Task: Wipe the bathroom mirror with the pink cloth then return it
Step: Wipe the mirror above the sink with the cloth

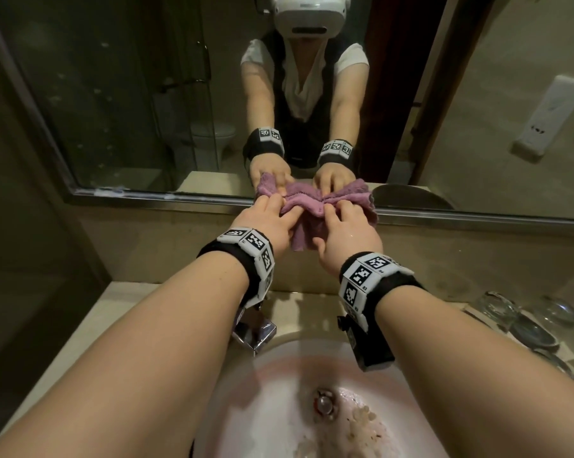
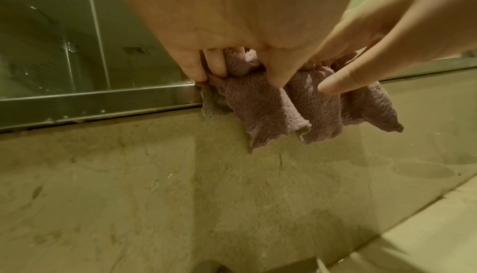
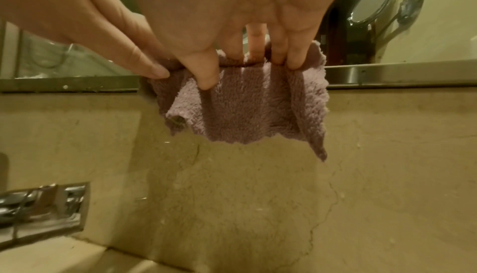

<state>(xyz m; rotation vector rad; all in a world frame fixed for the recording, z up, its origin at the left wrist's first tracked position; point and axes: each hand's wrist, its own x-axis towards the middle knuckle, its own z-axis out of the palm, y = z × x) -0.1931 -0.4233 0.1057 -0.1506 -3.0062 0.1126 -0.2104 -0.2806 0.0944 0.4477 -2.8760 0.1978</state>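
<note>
Both hands have the pink cloth (image 1: 307, 211) bunched between them at the bottom edge of the mirror (image 1: 120, 104). Left hand (image 1: 266, 223): fingers curled over the cloth's left part, thumb on the near side, so a pinch grip w/ cloth gathered into folds; in the left wrist view the fingertips (image 2: 216, 65) dig into the fabric right at the metal mirror frame (image 2: 98, 101). Right hand (image 1: 348, 233): fingers likewise curled into the cloth's right part, thumb (image 3: 206, 73) pressing the front face, fabric puckered under the fingertips. Hands sit just beside each other, approx. level, near the middle of the scene.

Cloth's top is pressed against the frame & the lowest strip of glass; the rest hangs down loose over the beige stone backsplash (image 1: 147, 239) below the frame, wrinkled, w/ one corner dangling lowest on the right. The glass shows the reflection of both hands & the cloth.

Nearer: white sink basin (image 1: 279, 408) below the forearms, drain (image 1: 323, 403) in it w/ brownish debris to its right. Chrome faucet (image 1: 254, 332) at the basin's far edge, under the left wrist. Glass tumblers & dishes (image 1: 526, 315) on the counter, right side. Small round shaving mirror (image 3: 371, 3) on the wall to the far right in the right wrist view. Both wrists wear black bands w/ marker tags.
</note>
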